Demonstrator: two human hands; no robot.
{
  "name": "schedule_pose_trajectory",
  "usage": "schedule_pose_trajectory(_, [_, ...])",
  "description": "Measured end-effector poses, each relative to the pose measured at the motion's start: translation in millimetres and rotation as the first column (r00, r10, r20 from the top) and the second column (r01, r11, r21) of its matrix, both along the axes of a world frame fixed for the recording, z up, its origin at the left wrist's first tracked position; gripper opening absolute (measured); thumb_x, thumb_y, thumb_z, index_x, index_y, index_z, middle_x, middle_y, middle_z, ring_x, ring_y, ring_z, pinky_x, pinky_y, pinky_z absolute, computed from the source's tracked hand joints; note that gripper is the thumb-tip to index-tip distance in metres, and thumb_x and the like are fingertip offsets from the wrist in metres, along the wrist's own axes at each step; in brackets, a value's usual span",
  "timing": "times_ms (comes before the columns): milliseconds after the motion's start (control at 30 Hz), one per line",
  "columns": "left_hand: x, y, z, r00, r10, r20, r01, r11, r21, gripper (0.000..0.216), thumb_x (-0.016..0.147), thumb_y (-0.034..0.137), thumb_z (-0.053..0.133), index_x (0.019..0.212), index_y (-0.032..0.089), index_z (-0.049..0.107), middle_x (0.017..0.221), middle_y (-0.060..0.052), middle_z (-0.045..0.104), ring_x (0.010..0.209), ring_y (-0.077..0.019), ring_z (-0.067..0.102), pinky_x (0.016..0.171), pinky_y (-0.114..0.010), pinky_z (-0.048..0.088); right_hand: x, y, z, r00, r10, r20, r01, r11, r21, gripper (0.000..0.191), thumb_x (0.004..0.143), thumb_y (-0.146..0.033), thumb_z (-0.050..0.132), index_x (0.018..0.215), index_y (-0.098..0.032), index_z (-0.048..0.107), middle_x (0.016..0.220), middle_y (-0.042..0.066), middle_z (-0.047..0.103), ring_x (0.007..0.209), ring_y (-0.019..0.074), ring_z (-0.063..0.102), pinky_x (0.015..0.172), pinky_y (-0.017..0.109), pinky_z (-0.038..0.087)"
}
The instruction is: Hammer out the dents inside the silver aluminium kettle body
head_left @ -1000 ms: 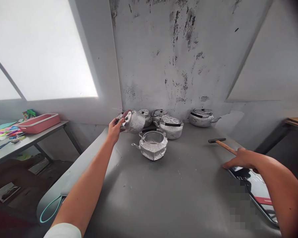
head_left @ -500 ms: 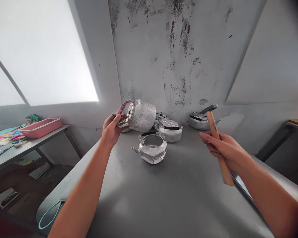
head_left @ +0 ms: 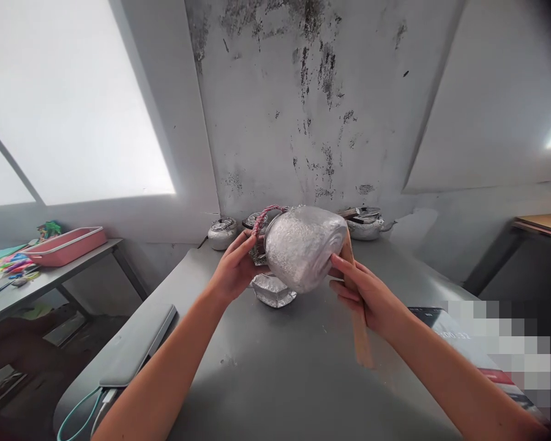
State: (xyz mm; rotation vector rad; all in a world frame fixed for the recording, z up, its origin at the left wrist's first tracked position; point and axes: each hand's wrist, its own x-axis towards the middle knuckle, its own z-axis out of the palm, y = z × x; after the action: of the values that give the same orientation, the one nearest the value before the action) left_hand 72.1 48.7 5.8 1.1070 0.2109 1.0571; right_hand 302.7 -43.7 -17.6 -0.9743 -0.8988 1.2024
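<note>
A silvery metal kettle [head_left: 305,245] with a red-wrapped handle [head_left: 262,217] is tipped on its side above the table, its base turned to the right. My left hand [head_left: 234,269] grips it at the rim end, near the handle. In my right hand [head_left: 374,297] is a hammer [head_left: 360,340], its wooden handle slanting down and its head hidden behind the kettle. My right fingertips touch or nearly touch the kettle's base. Below stands a faceted silver kettle [head_left: 274,294], partly covered by the held one.
More kettles stand by the wall: a small one [head_left: 221,234] at left and a spouted one [head_left: 367,228] at right. A flat grey device [head_left: 135,346] with cords lies front left, a screen device [head_left: 427,316] at right. A pink basket [head_left: 68,250] sits on a side table.
The kettle in my left hand has moved right and closer, tilting its base to the right. My right hand has brought the hammer left, up against the kettle. The view has shifted slightly.
</note>
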Motion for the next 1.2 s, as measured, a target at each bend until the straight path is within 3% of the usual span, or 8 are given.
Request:
schedule_pose_trajectory(200, [1.0, 5.4, -7.2, 0.970, 0.228, -0.080, -0.207, 0.955, 0.211, 0.017, 0.084, 0.031, 0.073, 0.095, 0.021, 0.065, 0.093, 0.002, 0.061, 0.083, -0.0089, 0.056, 0.076, -0.021, 0.051, 0.7, 6.1, -9.5, 1.000, -0.004, -0.012, 0.004, 0.999, 0.037, 0.038, 0.076, -0.043, 0.082, 0.078, -0.022, 0.049, 0.063, -0.010, 0.030, 0.046, 0.0031, 0.017, 0.032, 0.013, 0.020])
schedule_pose_trajectory(367, [-0.2, 11.8, -9.1, 0.869, 0.462, -0.179, -0.385, 0.857, 0.343, 0.032, 0.080, 0.037, 0.076, 0.106, 0.018, 0.074, 0.108, -0.006, 0.070, 0.102, -0.0195, 0.063, 0.095, -0.033, 0.049, 0.5, 7.9, -15.0, 0.993, -0.121, 0.015, 0.119, 0.987, 0.109, 0.041, 0.068, -0.037, 0.088, 0.083, -0.024, 0.052, 0.059, -0.011, 0.031, 0.044, 0.0031, 0.021, 0.033, 0.014, 0.025])
schedule_pose_trajectory(567, [6.5, 10.7, -15.6, 0.901, 0.406, -0.150, -0.369, 0.902, 0.224, 0.044, 0.083, 0.051, 0.069, 0.107, 0.015, 0.074, 0.115, -0.011, 0.070, 0.113, -0.0279, 0.063, 0.103, -0.042, 0.047, 0.6, 10.1, -18.7, 0.959, -0.280, 0.045, 0.266, 0.943, 0.199, 0.050, 0.062, -0.034, 0.091, 0.100, -0.028, 0.059, 0.076, -0.008, 0.055, 0.039, 0.0005, 0.028, 0.030, 0.017, 0.027])
schedule_pose_trajectory(700, [6.7, 3.3, -15.7, 0.967, 0.230, -0.111, -0.189, 0.936, 0.297, 0.061, 0.087, 0.060, 0.059, 0.134, 0.021, 0.059, 0.132, -0.013, 0.062, 0.126, -0.0304, 0.055, 0.105, -0.043, 0.044, 0.9, 9.5, -16.2, 0.934, -0.351, 0.060, 0.326, 0.911, 0.253, 0.058, 0.062, -0.030, 0.091, 0.112, -0.033, 0.060, 0.099, -0.005, 0.061, 0.040, -0.0008, 0.034, 0.030, 0.017, 0.030])
schedule_pose_trajectory(767, [5.6, -2.1, -14.4, 0.971, 0.192, -0.143, -0.112, 0.892, 0.437, 0.086, 0.075, 0.055, 0.075, 0.149, 0.031, 0.038, 0.144, -0.010, 0.052, 0.133, -0.0309, 0.049, 0.107, -0.043, 0.042, 0.2, 8.2, -14.2, 0.923, -0.375, 0.084, 0.339, 0.898, 0.281, 0.062, 0.062, -0.029, 0.091, 0.115, -0.035, 0.060, 0.105, -0.004, 0.061, 0.044, 0.0007, 0.038, 0.032, 0.017, 0.032])
schedule_pose_trajectory(900, [3.3, -9.6, -12.5, 0.909, 0.304, -0.286, -0.095, 0.818, 0.567, 0.127, 0.057, 0.029, 0.092, 0.154, 0.040, 0.012, 0.148, -0.010, 0.045, 0.135, -0.0300, 0.046, 0.111, -0.044, 0.038, -3.2, 4.2, -11.0, 0.901, -0.387, 0.194, 0.304, 0.884, 0.355, 0.063, 0.064, -0.028, 0.089, 0.119, -0.036, 0.059, 0.120, -0.002, 0.061, 0.050, 0.0033, 0.039, 0.037, 0.019, 0.036])
schedule_pose_trajectory(1033, [0.7, -9.4, -11.1, 0.846, 0.377, -0.376, -0.088, 0.794, 0.601, 0.122, 0.054, 0.026, 0.092, 0.152, 0.036, 0.021, 0.143, -0.013, 0.047, 0.132, -0.0324, 0.047, 0.108, -0.045, 0.041, -6.0, 1.4, -10.0, 0.871, -0.411, 0.269, 0.295, 0.875, 0.384, 0.064, 0.060, -0.022, 0.090, 0.117, -0.035, 0.062, 0.134, -0.001, 0.056, 0.053, 0.0044, 0.037, 0.045, 0.022, 0.040])
schedule_pose_trajectory(1200, [-4.6, -7.9, -7.7, 0.786, 0.519, -0.337, -0.120, 0.662, 0.740, 0.109, 0.052, 0.029, 0.093, 0.146, 0.030, 0.036, 0.142, -0.012, 0.046, 0.129, -0.0330, 0.047, 0.106, -0.042, 0.041, -5.6, -0.4, -8.3, 0.872, -0.404, 0.275, 0.282, 0.875, 0.392, 0.066, 0.064, -0.023, 0.089, 0.120, -0.037, 0.059, 0.139, 0.000, 0.055, 0.052, 0.0041, 0.035, 0.047, 0.023, 0.041])
